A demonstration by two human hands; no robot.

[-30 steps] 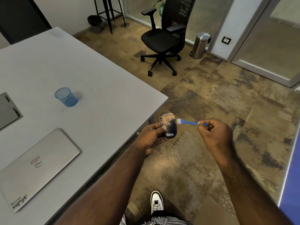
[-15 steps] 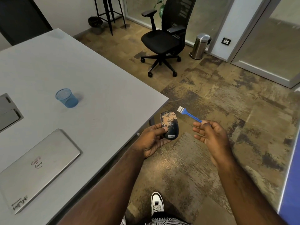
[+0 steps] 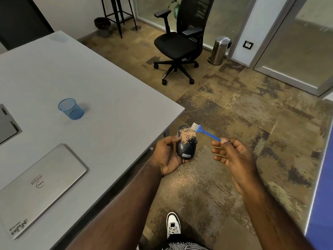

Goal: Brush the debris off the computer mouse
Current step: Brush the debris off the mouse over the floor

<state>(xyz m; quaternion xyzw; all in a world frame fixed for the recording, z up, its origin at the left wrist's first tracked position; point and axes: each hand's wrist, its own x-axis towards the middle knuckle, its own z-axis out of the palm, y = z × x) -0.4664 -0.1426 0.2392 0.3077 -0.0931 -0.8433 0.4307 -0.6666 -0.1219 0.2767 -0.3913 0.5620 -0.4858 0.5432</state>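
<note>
- A white and black shoe (image 3: pixel 173 225) shows at the bottom, planted on the patchy brown carpet (image 3: pixel 234 112).
- The left hand (image 3: pixel 166 156) cups the dark computer mouse (image 3: pixel 186 144) off the table's near corner, over the carpet, fingers curled round its left side and underneath.
- Tan debris (image 3: pixel 185 136) covers the upper half of the mouse; half a second ago it spread much the same, and the mouse has hardly shifted in the hand.
- The right hand (image 3: pixel 234 156) pinches the end of the small blue brush (image 3: pixel 207 133) between thumb and forefinger, the other fingers loosely spread below.
- The white bristles now touch the upper right edge of the mouse, right beside the debris; half a second ago the brush was lifted clear to the right, and a second ago it lay against the mouse's right side lower down.
- A scatter of fine grit lies on the carpet under the hands.
- On the grey table (image 3: pixel 108 98) to the left sit a closed silver laptop (image 3: pixel 39 188) and, further back, a blue mesh cup (image 3: pixel 70 109), both where they were.
- Beyond, a black office chair (image 3: pixel 180 42) stands near a steel bin (image 3: pixel 219 50) by the glass wall.
</note>
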